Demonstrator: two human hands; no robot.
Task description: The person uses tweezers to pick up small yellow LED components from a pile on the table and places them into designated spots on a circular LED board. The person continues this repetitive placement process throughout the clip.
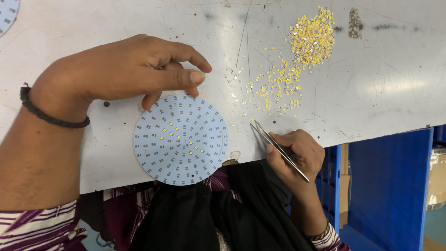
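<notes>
A round white circuit board (181, 139) lies flat near the table's front edge, with rings of grey pads and several small yellow chips placed near its middle. My left hand (125, 69) rests at the board's top edge, fingertips touching its rim. My right hand (295, 153) holds thin metal tweezers (278, 148) to the right of the board. Their tips point up-left, just above the table and below the loose chips. A pile of tiny yellow chips (311, 37) lies farther back, with a scattered trail (278, 90) spreading toward the tweezers.
The white worktable (395, 83) is scratched and stained. Part of another round board (7, 14) shows at the top left corner. Blue bins or frames (385, 186) stand below the table's edge at right. Dark cloth (209, 209) covers my lap.
</notes>
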